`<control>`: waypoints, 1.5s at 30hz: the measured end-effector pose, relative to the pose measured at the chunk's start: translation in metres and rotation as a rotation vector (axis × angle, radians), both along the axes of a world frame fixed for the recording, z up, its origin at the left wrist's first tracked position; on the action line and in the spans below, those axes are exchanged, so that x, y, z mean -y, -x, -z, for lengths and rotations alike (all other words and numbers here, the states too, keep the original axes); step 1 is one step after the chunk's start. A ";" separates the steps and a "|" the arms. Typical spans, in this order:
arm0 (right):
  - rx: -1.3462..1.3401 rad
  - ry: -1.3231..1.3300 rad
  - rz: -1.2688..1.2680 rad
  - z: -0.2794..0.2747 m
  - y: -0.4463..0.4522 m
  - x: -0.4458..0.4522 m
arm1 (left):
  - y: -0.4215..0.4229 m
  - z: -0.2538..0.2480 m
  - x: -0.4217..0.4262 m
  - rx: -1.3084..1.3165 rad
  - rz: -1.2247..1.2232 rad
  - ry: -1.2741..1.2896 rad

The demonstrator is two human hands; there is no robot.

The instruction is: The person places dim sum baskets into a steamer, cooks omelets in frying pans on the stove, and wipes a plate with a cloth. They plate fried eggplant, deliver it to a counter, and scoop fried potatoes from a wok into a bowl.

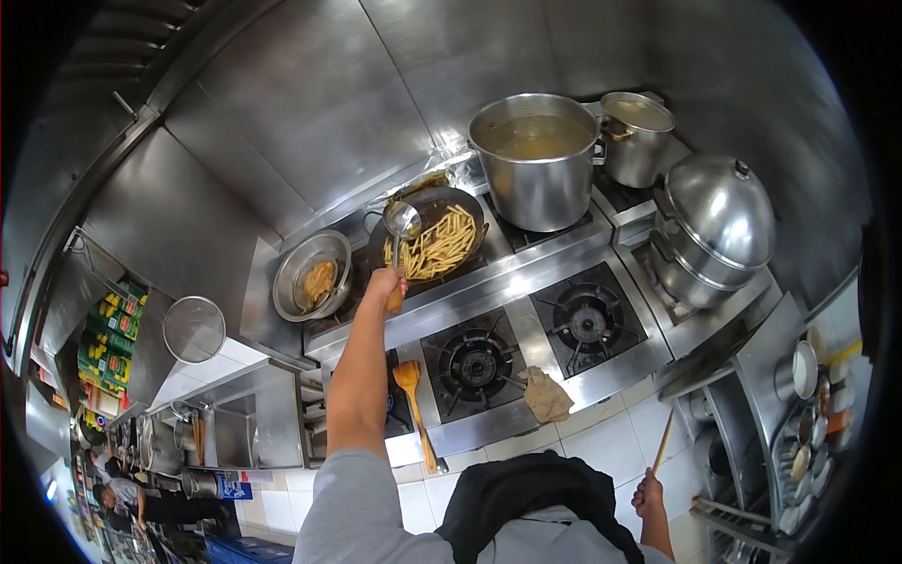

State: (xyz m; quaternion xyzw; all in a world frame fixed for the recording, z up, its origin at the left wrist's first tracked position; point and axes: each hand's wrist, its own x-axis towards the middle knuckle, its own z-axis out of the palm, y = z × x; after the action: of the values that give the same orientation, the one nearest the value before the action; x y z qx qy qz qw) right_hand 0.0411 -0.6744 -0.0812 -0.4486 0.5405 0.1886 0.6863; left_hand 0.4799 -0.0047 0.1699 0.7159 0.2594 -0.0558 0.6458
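Note:
My left hand (pixel 385 282) is closed around the wooden handle of a metal ladle (pixel 402 222), stretched out over the back burners. The ladle's round bowl is at the left side of a dark wok (pixel 383 246). Yellow strips that look like french fries (pixel 442 246) lie in the wok, mostly right of the ladle. Down at the lower right, my right hand (pixel 647 494) grips a thin wooden stick (pixel 664 440) that points up, away from the stove. Left of the wok stands a metal bowl (pixel 284 282) with a golden-brown piece of food (pixel 318 282) inside.
A large liquid-filled pot (pixel 536 193), a smaller pot (pixel 639 160) and a domed steamer (pixel 719 216) stand to the right. Near the stove's front edge are a wooden spatula (pixel 418 409) and a crumpled cloth (pixel 545 395). A person (pixel 127 498) is at the far left.

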 end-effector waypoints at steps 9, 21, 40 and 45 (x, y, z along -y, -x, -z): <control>0.103 0.017 -0.151 0.000 -0.035 -0.018 | 0.023 -0.009 -0.004 -0.054 -0.070 0.194; -0.121 0.205 -0.250 0.053 0.052 -0.013 | 0.240 -0.052 -0.042 0.062 0.059 0.992; 0.010 0.344 -0.757 0.019 0.081 -0.172 | 0.558 0.025 -0.164 -0.274 -0.067 0.138; 0.036 0.361 -0.828 0.006 0.083 -0.191 | 0.552 0.050 -0.169 -0.214 -0.083 0.100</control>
State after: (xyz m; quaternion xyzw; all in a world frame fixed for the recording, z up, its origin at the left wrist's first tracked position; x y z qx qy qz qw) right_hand -0.0423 -0.4838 -0.0871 -0.7428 0.3277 0.3423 0.4729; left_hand -0.0723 0.1640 0.1196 0.6613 0.3532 -0.1181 0.6512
